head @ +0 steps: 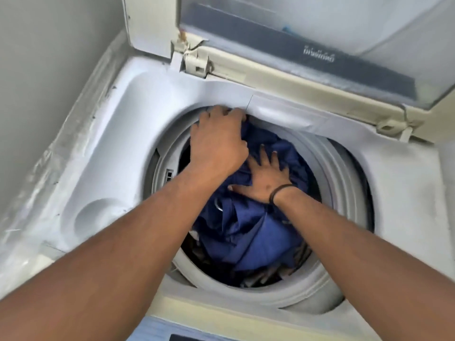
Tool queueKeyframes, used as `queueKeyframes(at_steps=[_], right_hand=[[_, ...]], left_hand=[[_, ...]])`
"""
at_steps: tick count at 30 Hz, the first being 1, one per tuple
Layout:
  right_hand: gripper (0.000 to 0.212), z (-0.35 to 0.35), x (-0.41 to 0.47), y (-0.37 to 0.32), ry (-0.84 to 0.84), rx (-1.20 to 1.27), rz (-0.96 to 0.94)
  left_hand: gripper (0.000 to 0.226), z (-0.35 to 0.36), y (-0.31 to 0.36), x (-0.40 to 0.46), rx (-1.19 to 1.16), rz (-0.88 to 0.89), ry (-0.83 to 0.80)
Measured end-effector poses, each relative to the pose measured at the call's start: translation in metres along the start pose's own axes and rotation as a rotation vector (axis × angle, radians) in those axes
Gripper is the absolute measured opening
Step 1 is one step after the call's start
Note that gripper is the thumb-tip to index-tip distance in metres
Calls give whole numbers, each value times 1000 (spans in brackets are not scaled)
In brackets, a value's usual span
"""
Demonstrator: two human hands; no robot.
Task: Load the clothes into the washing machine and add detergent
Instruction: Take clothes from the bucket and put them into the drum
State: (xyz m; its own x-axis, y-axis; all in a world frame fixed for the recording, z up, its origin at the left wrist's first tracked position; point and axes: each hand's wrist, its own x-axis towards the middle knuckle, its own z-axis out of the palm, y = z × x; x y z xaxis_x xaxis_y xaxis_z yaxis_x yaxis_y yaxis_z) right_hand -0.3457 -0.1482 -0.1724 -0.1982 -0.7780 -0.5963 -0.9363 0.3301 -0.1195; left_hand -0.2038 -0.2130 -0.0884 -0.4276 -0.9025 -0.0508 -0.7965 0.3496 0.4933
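fingers [267, 156] of the right hand [264, 179] are spread wide and flat, pressing down on the blue clothes [248, 232] near the middle of the drum opening [342, 173]. a dark band [279, 191] circles that wrist. over at the far-left edge of the drum opening, the left hand [218, 141] has its fingers curled over and into a bunched fold of the same blue clothes, right under the rim; the fingertips themselves are hidden in the cloth, so how tight the hold is i cannot tell. the two hands sit just beside each other, the left one higher and nearer the back of the drum opening. both bare forearms reach in from the near side.

blue clothes fill most of the drum opening, heaped up close to its grey ring, with some darker pieces showing underneath along the near edge. around the drum opening spreads the pale top of the washing machine [118, 134], with a round dimple near-left of the opening. behind the drum opening the lid [320, 33] stands raised on its hinges. a grey wall [49, 57] runs along the left of the machine.
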Motion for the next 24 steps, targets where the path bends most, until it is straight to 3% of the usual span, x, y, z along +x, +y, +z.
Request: queueKeyframes(at_steps=[4,6,7,9,11,13,16,18,20,22,23,24], right_hand=[[82,-5,-36,-35,199,-336,-77],[64,-10,-68,-45,308,-378,-132],[61,-9,-82,-46,273,-342,-158],[66,4,-102,-38,31,-211,-205],[93,21,-109,-29,-353,-165,-172],[110,32,-111,-26,-674,-177,-137],[91,25,-106,-31,-874,-128,-128],[50,5,-95,-30,-770,-27,-166],[24,-20,-77,-22,-376,-76,-192],[21,-35,-52,-5,102,-143,-123],[30,-36,-37,3,229,-67,-74],[47,-35,-22,11,233,39,-26]], left_hand=[[41,3,10,-2,-232,138,70],[37,7,11,-3,-313,128,-98],[39,10,11,-4,-279,120,-213],[53,18,8,-7,-150,113,-481],[72,23,6,-13,-28,120,-746],[84,28,3,-15,39,91,-896],[86,31,3,-17,75,76,-939],[85,33,3,-17,109,68,-940],[82,32,3,-16,127,43,-933],[79,33,3,-17,159,32,-931],[78,34,2,-18,176,37,-950],[76,35,2,-19,191,52,-978]])
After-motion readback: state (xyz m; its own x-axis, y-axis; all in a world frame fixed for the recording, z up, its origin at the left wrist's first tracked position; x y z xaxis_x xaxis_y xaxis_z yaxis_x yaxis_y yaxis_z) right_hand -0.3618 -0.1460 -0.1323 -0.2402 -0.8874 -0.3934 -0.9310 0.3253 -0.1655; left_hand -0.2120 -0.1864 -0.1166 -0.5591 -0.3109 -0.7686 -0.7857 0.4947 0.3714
